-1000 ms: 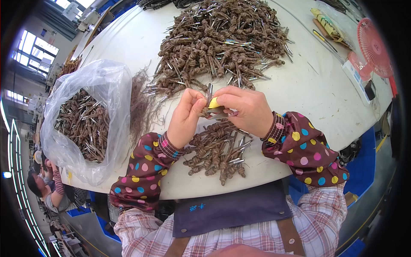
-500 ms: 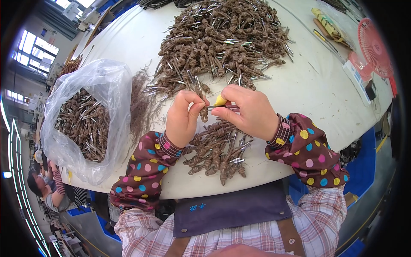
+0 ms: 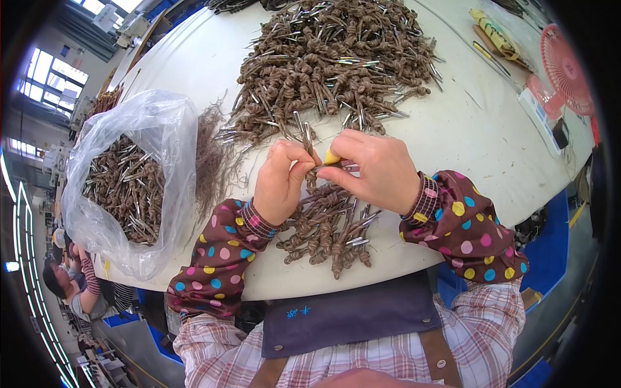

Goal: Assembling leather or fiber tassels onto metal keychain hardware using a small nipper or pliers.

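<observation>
My left hand (image 3: 279, 181) is closed in a pinch on a knotted brown cord (image 3: 306, 134). The cord's two silvery metal tips point up and away, and its knot hangs below my fingertips. Against it, my right hand (image 3: 381, 169) grips small snips (image 3: 351, 167) with a dark reddish handle, mostly hidden in the palm. Something yellow (image 3: 332, 157) shows at the right fingertips; whether it is a finger cover or part of the tool is unclear. Just below the hands lies a small pile of similar knotted cords (image 3: 333, 229).
A large heap of knotted cords (image 3: 336, 64) covers the table's far middle. At left stand a clear plastic bag (image 3: 178, 136) of cords and loose brown thread scraps (image 3: 212, 152). A pink fan (image 3: 564, 70) and white power strip (image 3: 538, 121) are at right. Another person (image 3: 81, 284) sits far left.
The cord in my left hand has shifted slightly right and its tips have tilted. My right fingers have drawn a little closer to the left fingertips, the snips still in hand.
</observation>
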### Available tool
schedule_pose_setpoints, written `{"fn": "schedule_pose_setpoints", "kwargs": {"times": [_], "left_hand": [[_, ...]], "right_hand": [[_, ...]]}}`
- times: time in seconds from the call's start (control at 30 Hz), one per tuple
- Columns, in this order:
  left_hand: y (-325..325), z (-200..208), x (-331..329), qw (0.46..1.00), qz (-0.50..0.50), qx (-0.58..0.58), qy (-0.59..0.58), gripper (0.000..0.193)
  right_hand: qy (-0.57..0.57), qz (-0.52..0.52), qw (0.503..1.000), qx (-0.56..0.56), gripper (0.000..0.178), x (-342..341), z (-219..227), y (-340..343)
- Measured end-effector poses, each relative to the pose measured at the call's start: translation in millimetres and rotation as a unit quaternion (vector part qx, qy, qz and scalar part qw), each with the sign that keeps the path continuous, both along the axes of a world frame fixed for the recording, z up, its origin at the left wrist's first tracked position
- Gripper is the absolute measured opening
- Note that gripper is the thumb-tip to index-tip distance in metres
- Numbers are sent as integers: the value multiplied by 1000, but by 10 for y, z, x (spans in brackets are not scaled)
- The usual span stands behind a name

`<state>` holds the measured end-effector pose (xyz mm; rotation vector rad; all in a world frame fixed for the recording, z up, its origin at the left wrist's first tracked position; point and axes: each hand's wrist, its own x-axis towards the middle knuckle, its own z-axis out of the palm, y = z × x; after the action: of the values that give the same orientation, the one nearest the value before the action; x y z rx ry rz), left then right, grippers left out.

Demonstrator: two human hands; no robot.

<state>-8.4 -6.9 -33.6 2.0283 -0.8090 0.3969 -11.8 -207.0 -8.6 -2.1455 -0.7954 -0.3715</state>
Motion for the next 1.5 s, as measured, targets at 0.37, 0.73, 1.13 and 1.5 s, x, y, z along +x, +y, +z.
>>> {"fn": "schedule_pose_setpoints", "kwargs": {"times": [0.37,0.73,1.13,1.5], "left_hand": [[60,8,23,991,-66,-22,112,7],[541,67,72,973,133,183,-34,13],[610,-161,-6,947,102,305,-9,30],[590,281,-266,964,112,240,-14,16]], "right_hand": [[261,78,934,231,36,165,35,-55],[344,83,918,181,21,292,-333,-109],[346,100,919,162,31,253,-413,-52],[321,157,933,-30,18,390,-277,-237]]}}
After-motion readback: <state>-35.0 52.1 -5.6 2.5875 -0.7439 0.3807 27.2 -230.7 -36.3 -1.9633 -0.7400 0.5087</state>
